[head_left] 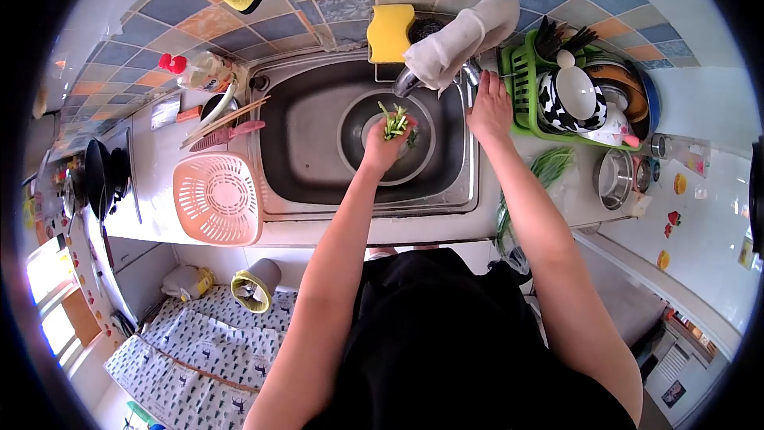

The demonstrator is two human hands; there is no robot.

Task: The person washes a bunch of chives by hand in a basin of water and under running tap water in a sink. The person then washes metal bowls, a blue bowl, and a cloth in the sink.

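Note:
My left hand (382,148) is cupped around a small heap of cut scallions (394,123), held over a round metal bowl (347,134) in the sink (290,151). A few green bits show beside the fingers, and the hand hides part of the bowl. My right hand (491,110) is at the sink's right rim, fingers stretched toward the faucet (471,72); whether they touch its handle I cannot tell. A pale cloth (460,41) is draped over the faucet, its spout end pointing above the bowl.
Left of the sink are a pink plastic basket (187,199), chopsticks (239,117), a pink-handled peeler or knife (227,135) and bottles (199,72). A yellow sponge (390,33) stands behind. To the right are a green dish rack (521,87), long scallions (549,166) and a metal pot (614,179).

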